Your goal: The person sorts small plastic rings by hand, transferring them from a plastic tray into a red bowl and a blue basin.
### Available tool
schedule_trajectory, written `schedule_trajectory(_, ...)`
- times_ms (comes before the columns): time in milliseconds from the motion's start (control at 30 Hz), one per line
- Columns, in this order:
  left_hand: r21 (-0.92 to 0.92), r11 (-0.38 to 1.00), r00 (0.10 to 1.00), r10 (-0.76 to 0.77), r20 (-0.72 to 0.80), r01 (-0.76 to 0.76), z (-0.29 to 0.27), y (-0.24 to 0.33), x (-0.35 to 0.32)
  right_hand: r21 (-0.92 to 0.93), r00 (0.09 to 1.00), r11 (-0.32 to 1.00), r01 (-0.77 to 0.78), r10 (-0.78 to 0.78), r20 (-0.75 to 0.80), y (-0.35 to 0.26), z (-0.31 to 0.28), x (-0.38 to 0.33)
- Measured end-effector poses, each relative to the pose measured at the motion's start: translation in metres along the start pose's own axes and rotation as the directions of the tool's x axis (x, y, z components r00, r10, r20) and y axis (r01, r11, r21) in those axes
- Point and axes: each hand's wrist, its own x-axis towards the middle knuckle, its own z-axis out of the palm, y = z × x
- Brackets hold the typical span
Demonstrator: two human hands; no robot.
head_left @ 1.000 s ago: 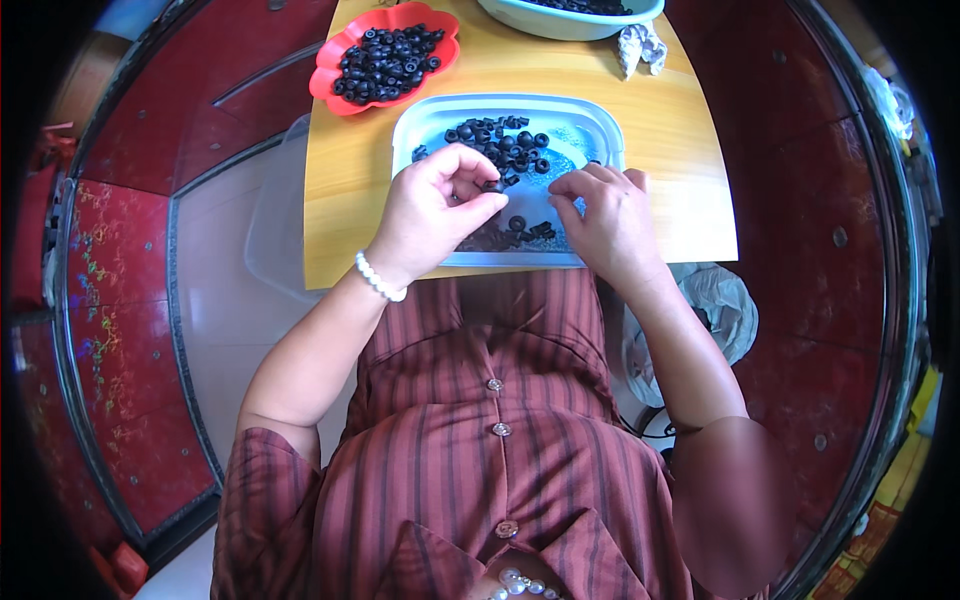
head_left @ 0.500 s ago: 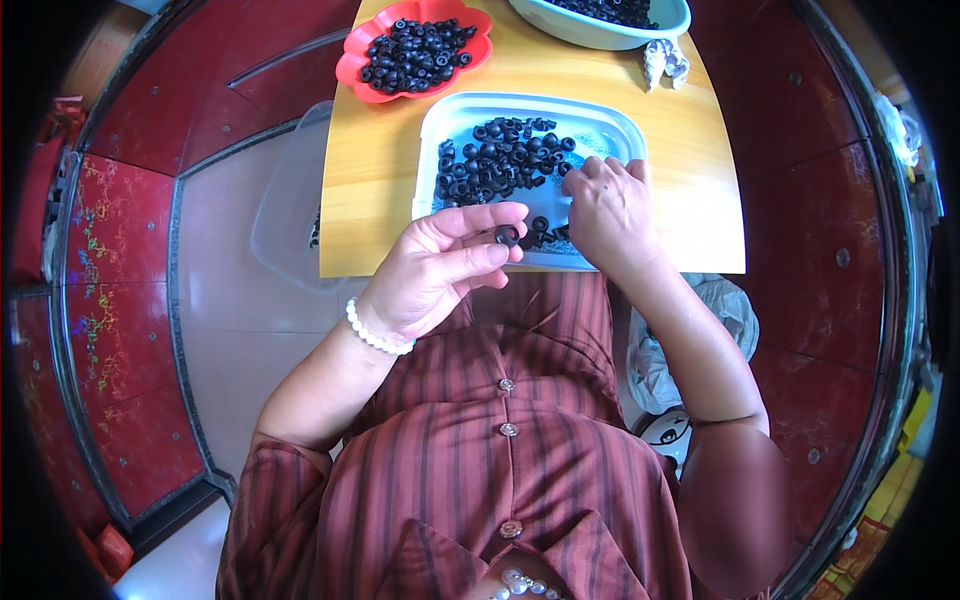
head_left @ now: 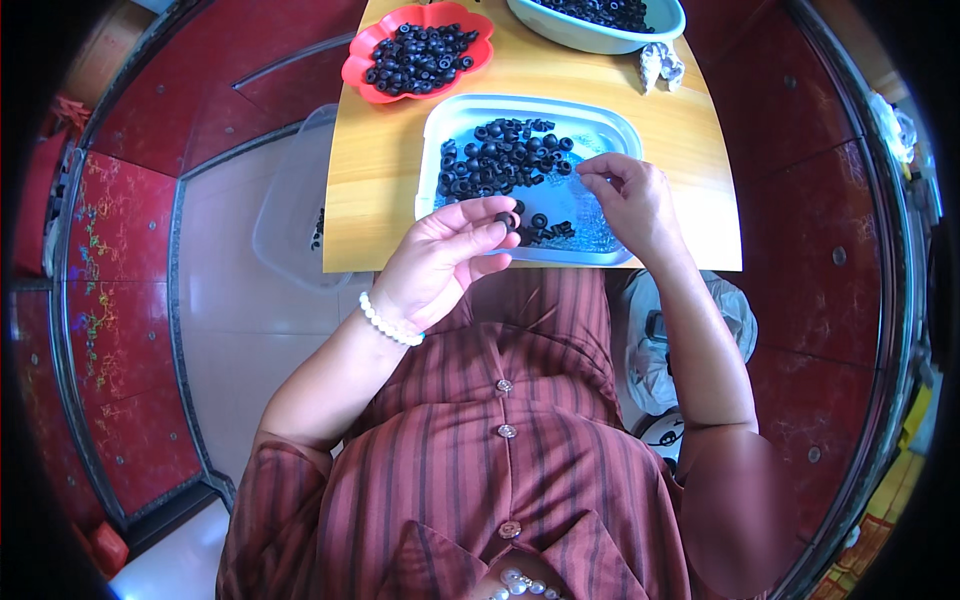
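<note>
My left hand [head_left: 435, 255], with a white bead bracelet at the wrist, pinches a small black ring-shaped part [head_left: 507, 221] between thumb and fingers. It hovers over the near left corner of a pale blue tray [head_left: 628, 130]. In the tray lies a pile of small hollow black parts [head_left: 505, 160], with a smaller cluster [head_left: 550, 232] near the front edge. My right hand [head_left: 640, 205] is above the tray's right side, thumb and forefinger closed together. Whatever lies between those fingertips is too small to make out. Tiny clear pieces are scattered on the tray floor beneath it.
A red flower-shaped dish [head_left: 480, 55] of black parts stands at the table's far left. At the far right is a light green basin [head_left: 600, 42] with more, beside a crumpled silvery-white thing [head_left: 660, 67]. A white plastic bag [head_left: 645, 365] sits below the table's right side.
My right hand has drawn back to the right from the black pile and turned, so its pinched fingertips now show. My left hand keeps the black part, shifting only slightly.
</note>
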Motion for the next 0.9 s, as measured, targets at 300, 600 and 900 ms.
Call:
schedule_trajectory(300, -0.032, 0.999, 1.0, -0.009, -0.01, 0.009, 0.011, -0.009, 0.008, 0.637, 0.975, 0.751, -0.173, 0.036, 0.221, -0.038, -0.016, -0.028)
schedule_trajectory(600, 0.006, 1.0, 0.998, -0.011, -0.06, 0.012, 0.017, -0.007, 0.001, 0.404, 0.986, 0.914, -0.026, -0.042, 0.16, -0.069, -0.023, -0.038)
schedule_trajectory(900, -0.023, 0.999, 0.996, -0.041, -0.081, 0.039, 0.021, -0.007, -0.007, 0.216, 0.981, 0.961, 0.173, -0.187, 0.045, -0.072, -0.013, -0.046)
